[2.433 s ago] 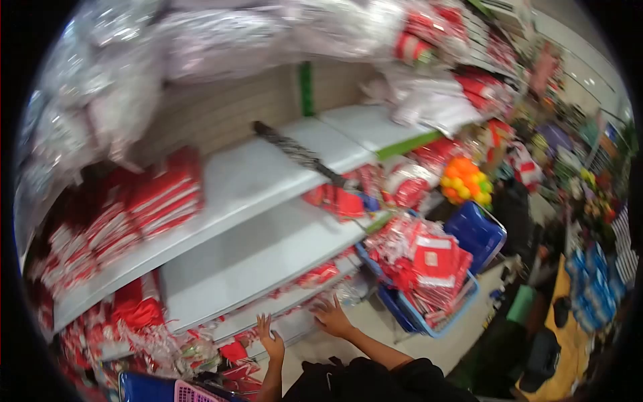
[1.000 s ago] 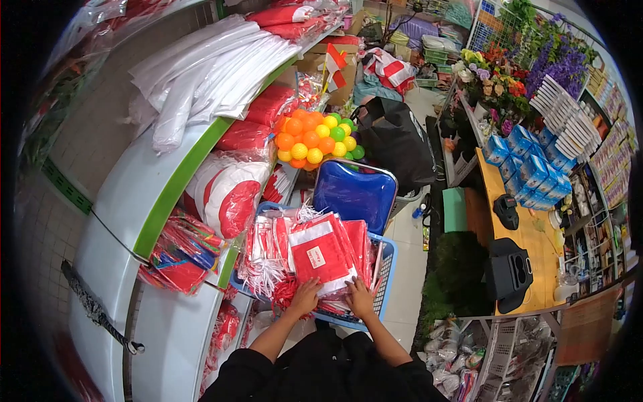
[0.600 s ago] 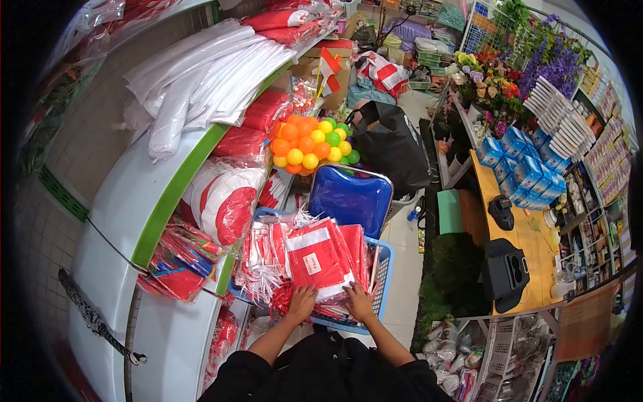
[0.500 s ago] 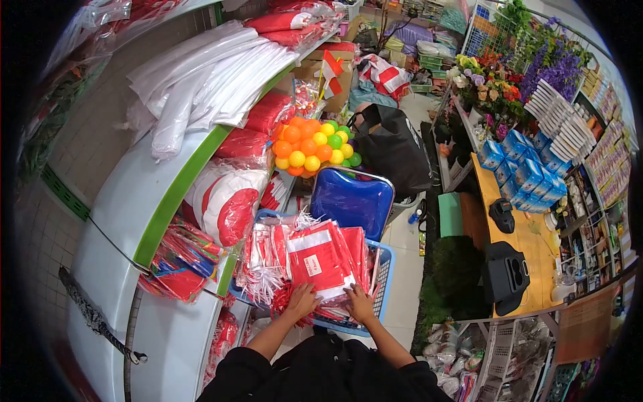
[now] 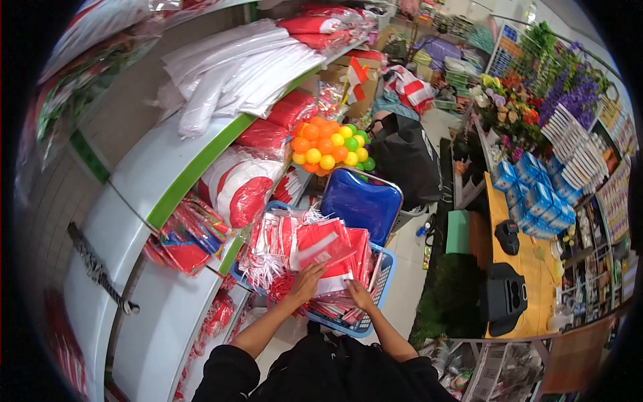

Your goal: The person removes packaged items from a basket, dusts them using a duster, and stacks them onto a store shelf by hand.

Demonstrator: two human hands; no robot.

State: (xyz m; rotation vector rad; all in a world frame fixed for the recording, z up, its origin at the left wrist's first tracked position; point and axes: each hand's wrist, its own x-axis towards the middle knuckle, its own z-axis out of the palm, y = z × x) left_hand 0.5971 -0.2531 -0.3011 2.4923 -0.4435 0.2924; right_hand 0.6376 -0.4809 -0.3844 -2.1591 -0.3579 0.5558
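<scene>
A blue plastic basket (image 5: 387,285) stands in front of me, filled with flat plastic packets of red-and-white cloth and white-fringed pieces (image 5: 260,271). My left hand (image 5: 305,284) grips the lower edge of the top red-and-white packet (image 5: 325,242), which is tilted and slightly blurred. Its fingers are closed at that edge, partly hidden by the packet. On the other side, my right hand (image 5: 360,295) has its fingers bent at the corner of a packet with a white lower band (image 5: 333,284), lying underneath. More red packets (image 5: 360,249) lie to the right in the basket.
Behind the basket leans a blue, shiny tray-like panel (image 5: 362,204), with a net of colourful balls (image 5: 327,146) and a black bag (image 5: 408,161) beyond. Shelves (image 5: 187,167) with wrapped cloth line the left. A wooden counter (image 5: 532,268) with blue boxes (image 5: 536,194) stands right.
My left hand has moved up to the top packet's lower edge, and that packet has tilted. My right hand's fingers have drawn in at the packet corner. The whole view has shifted slightly.
</scene>
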